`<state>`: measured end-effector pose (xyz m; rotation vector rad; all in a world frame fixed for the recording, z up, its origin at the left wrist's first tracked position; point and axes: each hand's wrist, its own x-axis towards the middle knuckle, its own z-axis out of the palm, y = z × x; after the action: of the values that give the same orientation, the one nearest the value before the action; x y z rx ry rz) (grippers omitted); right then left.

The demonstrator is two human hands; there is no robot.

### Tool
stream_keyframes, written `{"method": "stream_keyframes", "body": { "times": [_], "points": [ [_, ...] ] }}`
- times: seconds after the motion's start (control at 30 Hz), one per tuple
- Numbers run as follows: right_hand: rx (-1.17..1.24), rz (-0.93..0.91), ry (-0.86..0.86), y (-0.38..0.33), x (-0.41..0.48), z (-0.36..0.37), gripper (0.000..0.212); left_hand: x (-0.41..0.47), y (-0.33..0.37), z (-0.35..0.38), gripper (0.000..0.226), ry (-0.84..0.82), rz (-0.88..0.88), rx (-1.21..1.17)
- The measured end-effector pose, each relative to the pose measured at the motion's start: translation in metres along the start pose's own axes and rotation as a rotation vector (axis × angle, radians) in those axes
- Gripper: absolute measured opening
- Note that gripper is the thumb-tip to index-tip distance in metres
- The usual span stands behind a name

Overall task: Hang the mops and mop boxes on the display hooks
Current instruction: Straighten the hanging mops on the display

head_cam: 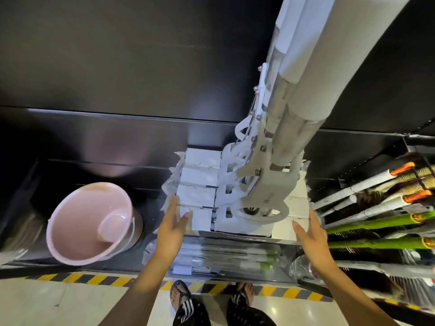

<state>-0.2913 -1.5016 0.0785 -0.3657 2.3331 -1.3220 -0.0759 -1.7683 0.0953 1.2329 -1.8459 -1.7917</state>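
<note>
Black shelving panels [117, 67] fill the upper half of the view, dim and without detail. A bundle of mops [315, 67] hangs down in front of them at the upper right. Their white handles are cut off by the top edge, so whatever holds them up is out of sight. The white plastic wringer parts at their lower ends overlap one another and are blurred, which makes it hard to count the mops.

Below these ends, a stack of white mop boxes [200, 177] sits on a low shelf. Crinkled clear wrap shows at its left side, and the mop ends cover its middle. Any printing on the boxes is too blurred to read.

Both hands are open with straight fingers. The left hand [173, 229] is at the left side of the stack and the right hand [310, 238] is at the right side. I cannot tell whether either one touches the boxes.

A pink bucket [91, 224] tilts on the shelf to the left. On the right, green and grey broom handles [376, 222] run off the frame edge. Long wrapped packages [235, 257] under the boxes are indistinct. Yellow and black tape [94, 278] edges the pale floor [70, 307], where two sandalled feet [180, 295] stand.
</note>
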Motion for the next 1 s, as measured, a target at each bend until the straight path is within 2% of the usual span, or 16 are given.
{"method": "stream_keyframes", "body": {
  "times": [0.07,0.2,0.33,0.43,0.53,0.73,0.87,1.0],
  "points": [
    [-0.003,-0.003,-0.009,0.006,0.002,0.000,0.056,0.000,-0.003,-0.001,0.065,-0.018,0.007,0.028],
    [-0.060,0.002,-0.018,0.022,0.005,0.001,0.079,0.001,-0.001,-0.001,0.069,-0.027,0.012,0.064],
    [-0.109,0.025,0.036,0.022,0.006,0.005,0.080,0.001,0.001,0.000,0.066,0.023,0.024,0.077],
    [-0.195,-0.001,0.129,0.006,0.005,0.010,0.065,0.008,-0.001,-0.001,0.064,0.050,0.060,0.150],
    [-0.225,0.102,0.226,-0.011,0.016,0.010,0.071,0.026,0.001,-0.004,0.059,0.080,0.117,0.202],
    [0.085,0.201,0.013,-0.018,0.059,0.010,0.084,0.067,0.020,0.002,0.061,0.006,0.075,0.181],
    [0.086,0.177,-0.090,0.066,0.098,0.003,0.095,0.077,0.013,0.005,0.061,-0.028,0.036,0.176],
    [0.142,0.199,-0.077,0.003,0.072,0.008,0.088,0.076,0.013,0.006,0.060,0.003,0.024,0.179]
  ]
}}
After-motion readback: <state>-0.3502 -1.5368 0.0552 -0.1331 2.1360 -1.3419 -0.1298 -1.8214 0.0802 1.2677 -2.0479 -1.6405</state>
